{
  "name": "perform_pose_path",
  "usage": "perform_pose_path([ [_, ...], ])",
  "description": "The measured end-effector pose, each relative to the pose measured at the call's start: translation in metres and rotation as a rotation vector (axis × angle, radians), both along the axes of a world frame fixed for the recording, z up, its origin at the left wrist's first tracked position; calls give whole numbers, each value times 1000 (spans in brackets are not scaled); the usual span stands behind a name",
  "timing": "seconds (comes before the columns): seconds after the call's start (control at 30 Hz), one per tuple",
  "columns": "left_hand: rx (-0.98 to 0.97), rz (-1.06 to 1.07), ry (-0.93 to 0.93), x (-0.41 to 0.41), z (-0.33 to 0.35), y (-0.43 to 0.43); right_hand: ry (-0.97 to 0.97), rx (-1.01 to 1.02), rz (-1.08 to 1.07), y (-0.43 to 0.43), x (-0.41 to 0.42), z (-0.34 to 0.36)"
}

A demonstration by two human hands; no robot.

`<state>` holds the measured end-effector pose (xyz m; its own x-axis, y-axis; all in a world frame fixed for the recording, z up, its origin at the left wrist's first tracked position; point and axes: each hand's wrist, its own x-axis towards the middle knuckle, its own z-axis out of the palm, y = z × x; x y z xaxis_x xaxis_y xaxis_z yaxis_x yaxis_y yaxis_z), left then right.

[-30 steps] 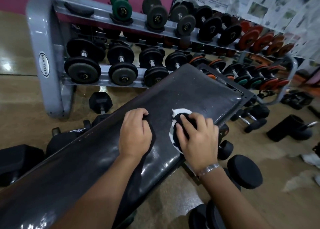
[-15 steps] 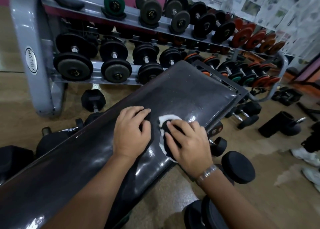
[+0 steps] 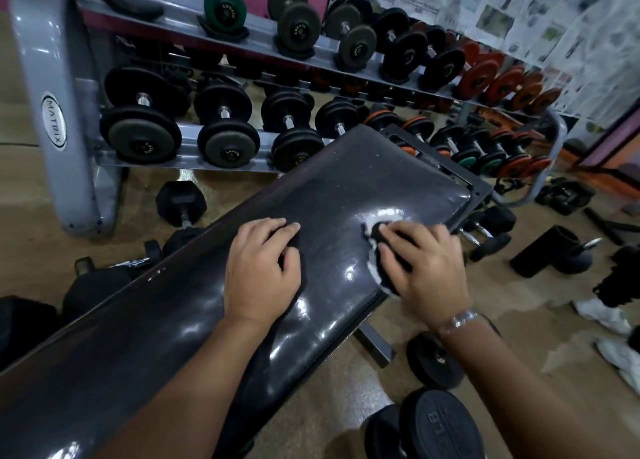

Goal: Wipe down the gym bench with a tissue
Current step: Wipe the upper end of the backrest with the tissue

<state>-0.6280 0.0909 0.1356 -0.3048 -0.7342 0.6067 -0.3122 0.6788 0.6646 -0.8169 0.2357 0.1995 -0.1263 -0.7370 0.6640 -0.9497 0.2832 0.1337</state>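
Observation:
The black padded gym bench [image 3: 346, 184] runs diagonally from the lower left to the middle right, and its glossy top shows highlights. My left hand [image 3: 263, 268] lies palm down on the pad with nothing in it. My right hand [image 3: 426, 271] presses a crumpled white tissue [image 3: 385, 214] onto the pad near the bench's near edge and far end. The tissue shows as a white rim around a dark middle under my fingers. A silver bracelet [image 3: 462, 320] sits on my right wrist.
A grey two-tier dumbbell rack [image 3: 45, 87] full of dumbbells stands just behind the bench. Loose dumbbells [image 3: 180, 202] lie on the tan floor beside and under it. At the right are a kettlebell [image 3: 571, 259], a black roller [image 3: 542, 249] and white shoes [image 3: 602, 318].
My right hand has slid the tissue to the right along the pad, away from my left hand, so the gap between them is wider. The left hand stays put.

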Motion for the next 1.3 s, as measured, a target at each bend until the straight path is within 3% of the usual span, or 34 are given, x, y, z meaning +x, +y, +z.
perform_pose_path([
  [0.1,-24,10,9,-1,-2,-1,-38,-16,-105,-30,12,7],
  [0.27,-58,47,18,-1,-5,-1,-30,47,108,2,31,-12],
  [0.43,-70,58,32,-1,-5,-1,-24,46,-196,-54,13,17],
  [0.63,-67,59,25,-1,-4,-1,33,118,44,-34,33,2],
  [0.8,-54,56,14,-1,-4,-1,33,108,-216,-77,19,18],
  [0.97,-40,59,-3,0,-3,-2,74,137,-4,-55,47,-6],
  [1.17,-19,51,-9,1,-2,-1,87,120,-255,-98,35,11],
  [1.3,-23,50,-8,1,-3,-2,172,222,-111,-81,61,-7],
])
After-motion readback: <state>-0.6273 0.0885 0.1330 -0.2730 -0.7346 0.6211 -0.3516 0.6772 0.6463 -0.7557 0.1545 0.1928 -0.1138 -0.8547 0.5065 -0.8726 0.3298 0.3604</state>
